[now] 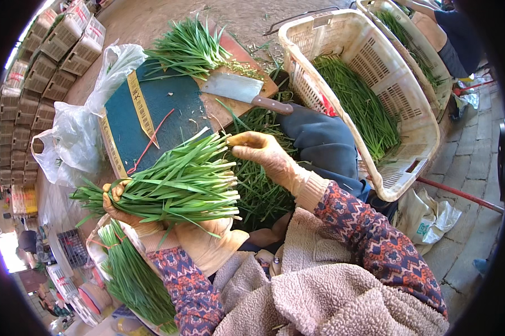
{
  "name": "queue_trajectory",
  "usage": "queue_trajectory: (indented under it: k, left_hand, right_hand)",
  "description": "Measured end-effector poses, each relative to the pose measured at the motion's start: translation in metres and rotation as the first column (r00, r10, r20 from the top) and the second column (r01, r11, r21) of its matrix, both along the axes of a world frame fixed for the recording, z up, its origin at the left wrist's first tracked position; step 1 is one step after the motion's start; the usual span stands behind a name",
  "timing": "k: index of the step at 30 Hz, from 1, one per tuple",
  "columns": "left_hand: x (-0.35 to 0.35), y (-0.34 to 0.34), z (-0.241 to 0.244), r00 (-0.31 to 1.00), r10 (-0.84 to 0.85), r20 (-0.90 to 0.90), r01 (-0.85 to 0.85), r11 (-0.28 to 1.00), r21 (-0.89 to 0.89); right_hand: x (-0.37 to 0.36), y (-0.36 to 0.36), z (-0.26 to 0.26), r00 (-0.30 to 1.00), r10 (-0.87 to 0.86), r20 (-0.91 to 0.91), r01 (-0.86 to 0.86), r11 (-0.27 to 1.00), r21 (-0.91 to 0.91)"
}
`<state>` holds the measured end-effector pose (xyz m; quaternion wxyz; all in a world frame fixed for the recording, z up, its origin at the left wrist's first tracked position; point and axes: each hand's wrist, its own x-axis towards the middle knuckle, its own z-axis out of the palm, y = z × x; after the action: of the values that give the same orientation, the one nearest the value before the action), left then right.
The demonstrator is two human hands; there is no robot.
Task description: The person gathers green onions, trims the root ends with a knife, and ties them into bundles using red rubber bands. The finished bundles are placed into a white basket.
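Note:
A thick bunch of garlic chives (185, 176) lies sideways in my gloved left hand (120, 197), its pale cut ends to the right. At those ends is my gloved right hand (265, 153), thumb and forefinger curved towards each other beside a thin stalk end; whether they pinch it I cannot tell. Beyond the bunch, a cleaver (240, 89) with a wooden handle rests across the board (177, 101), which has a blue-green cover and yellow tape. A second pile of chives (189, 48) sits at the board's far end. A red tie (151, 140) lies near the held bunch.
A white plastic crate (429, 134) with chives stands at right, a person (454, 38) beyond it. Tied chives (139, 277) fill a container at lower left. Plastic bags (74, 138) lie left of the board, stacked crates (46, 67) behind. Loose leaves (261, 193) lie below my right hand.

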<state>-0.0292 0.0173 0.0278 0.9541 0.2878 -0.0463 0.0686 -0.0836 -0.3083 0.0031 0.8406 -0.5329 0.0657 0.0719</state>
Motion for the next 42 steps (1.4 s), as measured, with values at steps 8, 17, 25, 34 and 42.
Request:
queue_trajectory:
  k: [8,17,25,34,42]
  left_hand:
    - [0.009,0.006,-0.005,0.992,-0.107,0.061,0.108,0.994,-0.009]
    - [0.008,0.025,-0.017,0.985,-0.142,0.099,0.142,0.99,0.005]
    - [0.001,0.004,-0.003,0.996,0.007,0.085,-0.003,0.999,-0.04]
    - [0.005,0.006,-0.006,0.977,-0.101,0.19,0.101,0.995,0.008]
    - [-0.002,-0.007,0.005,0.969,-0.143,0.202,0.142,0.99,0.019]
  right_hand:
    - [0.01,0.016,-0.022,0.995,0.029,0.095,-0.035,0.997,0.068]
    - [0.022,0.004,-0.004,0.996,0.007,0.094,0.002,0.995,-0.1]
    - [0.011,-0.035,-0.052,0.983,-0.175,-0.05,0.178,0.983,0.048]
    - [-0.004,0.052,-0.004,0.971,0.241,0.012,-0.241,0.969,0.048]
    - [-0.018,0.041,-0.035,0.972,0.237,-0.002,-0.235,0.964,-0.123]
